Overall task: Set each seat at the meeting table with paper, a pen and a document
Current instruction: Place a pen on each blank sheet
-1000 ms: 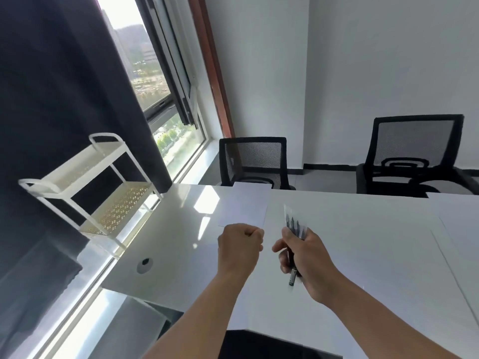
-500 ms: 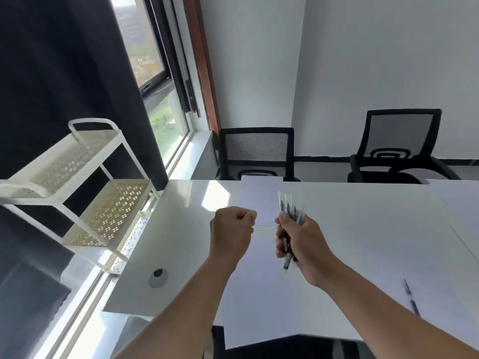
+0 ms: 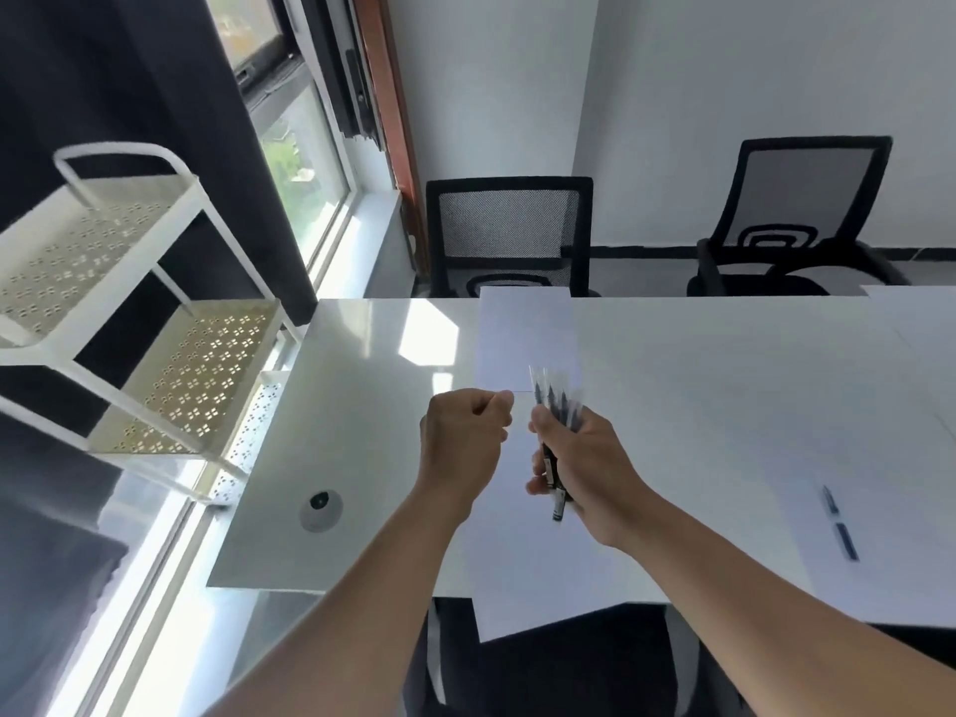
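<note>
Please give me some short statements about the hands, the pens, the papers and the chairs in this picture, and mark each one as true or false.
1. The right hand grips a bunch of pens. True.
2. The left hand holds a sheet of paper. False: its fingers are curled and it holds nothing visible.
3. A single pen lies on the paper at the right. True.
4. The far sheet of paper in front of the left mesh chair already has a pen on it. False: no pen lies on it.
5. The white cart stands right of the table. False: it stands left, by the window.
</note>
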The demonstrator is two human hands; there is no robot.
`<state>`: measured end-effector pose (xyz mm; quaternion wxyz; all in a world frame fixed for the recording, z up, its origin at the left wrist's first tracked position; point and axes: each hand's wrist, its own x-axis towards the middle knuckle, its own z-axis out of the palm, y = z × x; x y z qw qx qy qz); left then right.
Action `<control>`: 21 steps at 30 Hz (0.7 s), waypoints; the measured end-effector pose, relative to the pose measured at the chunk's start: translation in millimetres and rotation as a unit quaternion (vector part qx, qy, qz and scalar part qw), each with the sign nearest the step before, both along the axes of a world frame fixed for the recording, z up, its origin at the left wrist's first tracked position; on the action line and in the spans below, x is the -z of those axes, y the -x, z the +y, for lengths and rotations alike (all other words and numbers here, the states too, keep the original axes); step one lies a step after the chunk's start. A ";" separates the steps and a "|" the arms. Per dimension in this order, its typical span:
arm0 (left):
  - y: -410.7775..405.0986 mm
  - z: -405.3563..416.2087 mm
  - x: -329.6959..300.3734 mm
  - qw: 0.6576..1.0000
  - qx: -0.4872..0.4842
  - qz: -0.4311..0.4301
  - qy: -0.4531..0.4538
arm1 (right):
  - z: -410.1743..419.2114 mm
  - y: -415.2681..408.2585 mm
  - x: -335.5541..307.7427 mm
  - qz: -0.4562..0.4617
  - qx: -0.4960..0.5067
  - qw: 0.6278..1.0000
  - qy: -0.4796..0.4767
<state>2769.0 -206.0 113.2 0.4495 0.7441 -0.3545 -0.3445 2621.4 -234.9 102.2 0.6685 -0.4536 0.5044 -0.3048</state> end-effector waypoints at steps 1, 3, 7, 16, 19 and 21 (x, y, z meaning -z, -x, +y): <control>-0.7 -0.6 3.5 1.000 0.006 0.001 -0.001 | -0.2 -1.4 3.8 -0.004 -0.001 1.000 -0.002; -3.5 -4.1 12.3 1.000 0.012 0.002 -0.004 | -1.2 -3.5 13.2 -0.007 -0.006 1.000 -0.010; -6.3 -8.2 29.0 1.000 0.022 0.004 -0.016 | -0.6 -4.9 33.4 0.011 -0.026 1.000 -0.009; -3.1 -19.6 74.7 0.993 0.069 0.052 -0.077 | -1.2 0.4 76.2 0.049 -0.037 0.998 -0.027; 1.0 -24.4 87.3 0.989 0.096 0.074 -0.087 | -3.7 5.1 86.9 0.059 -0.035 0.997 -0.040; 3.3 -30.6 97.3 0.988 0.092 0.080 -0.090 | -7.5 7.8 95.3 0.057 -0.032 0.996 -0.055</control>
